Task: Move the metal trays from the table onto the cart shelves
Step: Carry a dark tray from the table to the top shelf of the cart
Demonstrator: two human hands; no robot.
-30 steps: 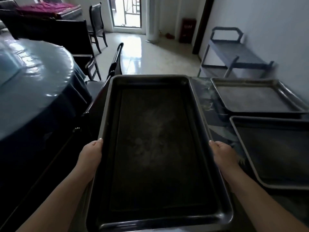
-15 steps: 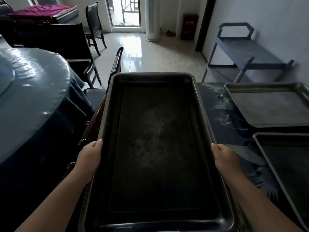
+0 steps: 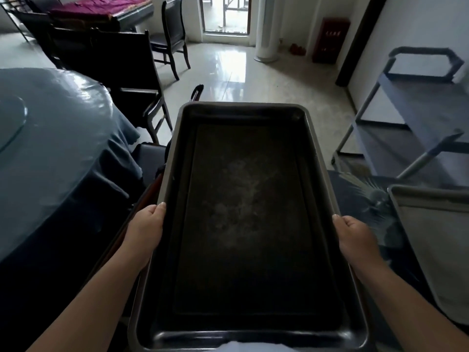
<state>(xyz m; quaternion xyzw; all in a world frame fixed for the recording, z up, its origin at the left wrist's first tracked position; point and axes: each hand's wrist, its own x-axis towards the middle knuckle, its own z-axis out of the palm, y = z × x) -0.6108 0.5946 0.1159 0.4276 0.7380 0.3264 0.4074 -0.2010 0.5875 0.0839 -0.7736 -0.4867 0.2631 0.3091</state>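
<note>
Shiny tiled floor [image 3: 253,80] ahead, grey cart [image 3: 418,107] at far right, round table [image 3: 50,138] left. Another tray [image 3: 436,240] on the dark patterned table [image 3: 355,194] gets cut off by the right edge. We've got the big dark tray [image 3: 243,224] lifted in the middle, left hand [image 3: 144,229] and right hand [image 3: 355,237] with fingers wrapped on its long rims.

Held tray [image 3: 247,224]: near edge cut by bottom frame edge, underside hidden. Fingers of both hands curl under its rims, out of sight. Second tray [image 3: 436,250] on the table [image 3: 355,194] clipped at right edge. Cart [image 3: 418,115] partly cropped right, lower shelf mostly hidden. Red box [image 3: 330,40] markings too small to read.
</note>
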